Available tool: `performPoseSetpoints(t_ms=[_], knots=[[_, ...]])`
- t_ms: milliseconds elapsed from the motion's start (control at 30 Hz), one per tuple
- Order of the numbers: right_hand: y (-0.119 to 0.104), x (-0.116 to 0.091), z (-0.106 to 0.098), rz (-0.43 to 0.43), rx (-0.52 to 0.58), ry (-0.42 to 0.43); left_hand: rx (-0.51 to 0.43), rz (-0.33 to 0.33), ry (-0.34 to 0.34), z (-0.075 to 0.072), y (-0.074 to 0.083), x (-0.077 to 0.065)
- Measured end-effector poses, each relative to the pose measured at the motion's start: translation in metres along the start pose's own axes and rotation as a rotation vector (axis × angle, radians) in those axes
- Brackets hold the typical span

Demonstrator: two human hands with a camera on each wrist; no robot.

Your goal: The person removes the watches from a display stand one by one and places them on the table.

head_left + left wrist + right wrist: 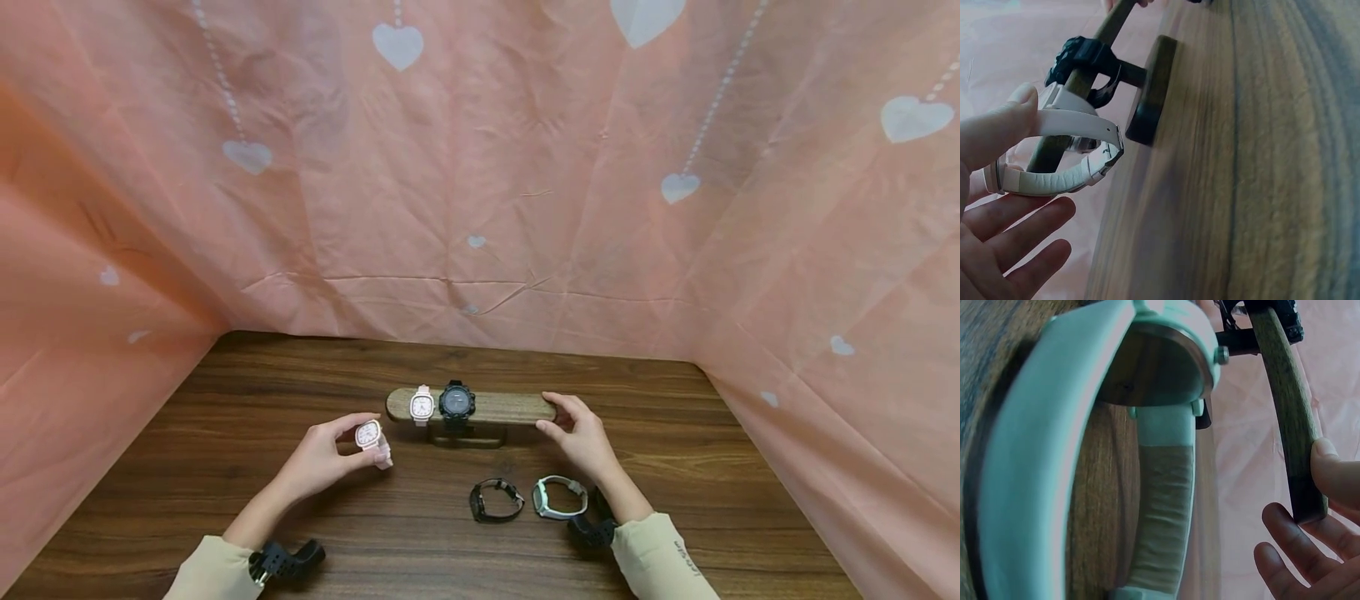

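Observation:
My left hand pinches a pale pink wristwatch with a square face, just left of a wooden watch stand. In the left wrist view, the buckled strap of that watch forms a loop between thumb and fingers. On the stand's bar hang another pale pink square watch, at the left, and a black chunky watch beside it. My right hand grips the bar's right end, thumb on one side and fingers on the other, as the right wrist view also shows.
On the table in front of the stand lie a black watch and a mint-green watch, both buckled in loops. The mint one is close to my right wrist. Pink cloth with white hearts surrounds the table's back and sides.

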State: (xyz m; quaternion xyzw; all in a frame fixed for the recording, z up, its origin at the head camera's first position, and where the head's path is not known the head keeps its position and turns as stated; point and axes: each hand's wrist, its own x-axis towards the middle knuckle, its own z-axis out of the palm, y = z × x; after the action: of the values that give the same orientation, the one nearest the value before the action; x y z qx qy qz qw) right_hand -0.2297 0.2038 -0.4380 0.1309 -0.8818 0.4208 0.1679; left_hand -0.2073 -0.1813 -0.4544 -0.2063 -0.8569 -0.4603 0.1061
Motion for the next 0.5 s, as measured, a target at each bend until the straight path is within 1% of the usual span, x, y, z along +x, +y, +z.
performPoseSetpoints(t_ms=[167, 267, 400, 500], knots=[[0.001, 0.000, -0.001, 0.000, -0.009, -0.012, -0.005, 0.030, -0.012, 0.004, 0.005, -0.004], [0.002, 0.000, -0.001, 0.005, -0.009, -0.019, -0.023, 0.036, -0.018, 0.006, 0.008, -0.005], [0.002, 0.001, -0.002, 0.011, -0.010, -0.026, -0.053, 0.044, -0.036, 0.010, 0.013, -0.005], [0.002, 0.001, -0.002, 0.013, -0.012, -0.030, -0.057, 0.054, -0.061, 0.013, 0.016, -0.006]])
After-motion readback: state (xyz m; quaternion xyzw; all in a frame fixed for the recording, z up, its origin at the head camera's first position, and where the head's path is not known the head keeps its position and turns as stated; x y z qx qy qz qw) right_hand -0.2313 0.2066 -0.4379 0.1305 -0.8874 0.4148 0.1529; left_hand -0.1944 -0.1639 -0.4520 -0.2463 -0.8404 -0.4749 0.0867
